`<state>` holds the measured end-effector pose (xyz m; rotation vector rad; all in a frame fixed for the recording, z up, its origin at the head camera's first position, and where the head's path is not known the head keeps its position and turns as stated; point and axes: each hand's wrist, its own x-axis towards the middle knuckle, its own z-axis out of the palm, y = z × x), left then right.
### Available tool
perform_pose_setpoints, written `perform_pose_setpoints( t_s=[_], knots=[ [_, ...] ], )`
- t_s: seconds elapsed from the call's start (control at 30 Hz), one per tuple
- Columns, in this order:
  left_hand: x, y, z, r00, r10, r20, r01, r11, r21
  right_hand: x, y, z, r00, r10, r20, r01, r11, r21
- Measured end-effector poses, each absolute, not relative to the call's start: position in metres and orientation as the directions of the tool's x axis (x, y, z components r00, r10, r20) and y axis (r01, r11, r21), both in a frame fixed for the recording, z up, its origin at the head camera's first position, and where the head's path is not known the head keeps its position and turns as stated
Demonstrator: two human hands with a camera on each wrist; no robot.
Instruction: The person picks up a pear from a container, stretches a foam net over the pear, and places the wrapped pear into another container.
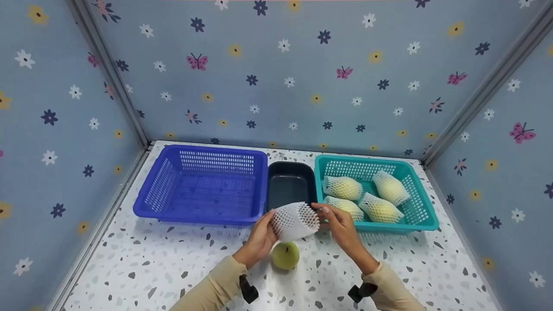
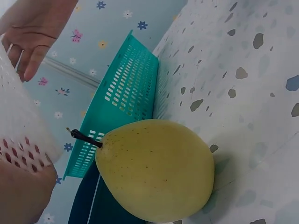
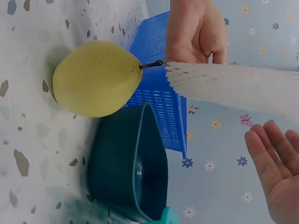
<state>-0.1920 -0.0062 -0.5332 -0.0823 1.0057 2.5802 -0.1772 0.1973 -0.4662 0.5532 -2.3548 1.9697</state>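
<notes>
My left hand grips a white foam net sleeve by its left side, holding it above the table with its open mouth facing right. At that mouth is my right hand, its fingers loosely extended; whether they touch the net's edge I cannot tell. The right wrist view shows this right hand with fingers spread beside the net. Below the sleeve a bare yellow-green pear stands on the table, its dark stem plain in the left wrist view.
A blue-purple basket stands at the left. A dark tray sits in the middle, partly behind the sleeve. In the teal basket at the right lie several net-wrapped pears. Flowered walls enclose the speckled table.
</notes>
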Motion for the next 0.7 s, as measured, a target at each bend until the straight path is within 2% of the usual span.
perform_pose_setpoints(
  t_s=[0.13, 0.27, 0.57, 0.7],
  knots=[
    [-0.189, -0.007, -0.532, -0.862, 0.496, -0.104, -0.453, -0.661, 0.599, -0.182, 0.194, -0.484, -0.963, -0.263, 0.050, -0.080, 0.106, -0.991],
    [-0.185, -0.004, -0.531, -0.815, 0.578, -0.036, -0.486, -0.648, 0.586, -0.179, 0.184, -0.500, -0.941, -0.320, -0.113, 0.086, 0.098, -0.991],
    [-0.183, -0.008, -0.534, -0.822, 0.568, -0.054, -0.479, -0.635, 0.606, -0.178, 0.169, -0.514, -0.919, -0.368, -0.139, 0.123, 0.067, -0.990],
    [-0.183, -0.013, -0.535, -0.824, 0.562, -0.065, -0.452, -0.584, 0.675, -0.177, 0.168, -0.516, -0.885, -0.427, -0.188, 0.235, -0.058, -0.970]
  ],
)
